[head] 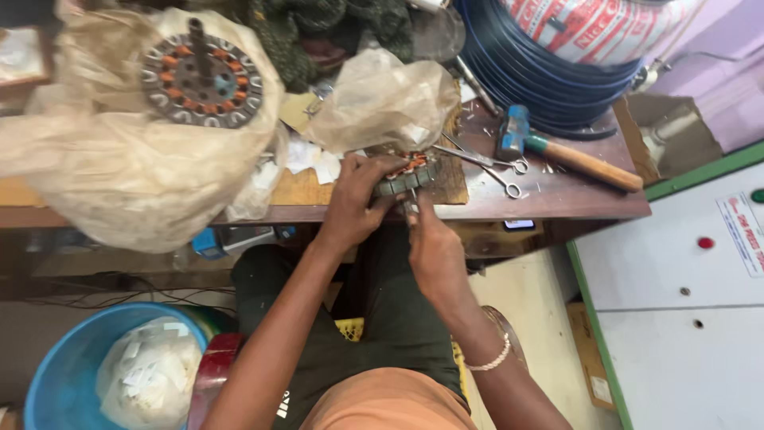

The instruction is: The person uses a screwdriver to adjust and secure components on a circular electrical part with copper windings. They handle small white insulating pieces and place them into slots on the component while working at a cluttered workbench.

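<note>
Workbench [557, 199]: two stators [406, 177], one hammer [557, 151], both hands [358, 203].

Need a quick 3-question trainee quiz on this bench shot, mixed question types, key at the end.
1. True or false: the left hand grips the motor stator at the workbench edge.
2. Which tool lies to the right of the scissors? A) hammer B) hand saw C) paint brush
3. Fill in: the second stator at upper left rests on a crumpled ____ bag.

Extra cue: the right hand works just under the held stator, fingers pinched; what they pinch is too small to tell. A blue tub sits on the floor at lower left.

Key: 1 true; 2 A; 3 plastic
</note>
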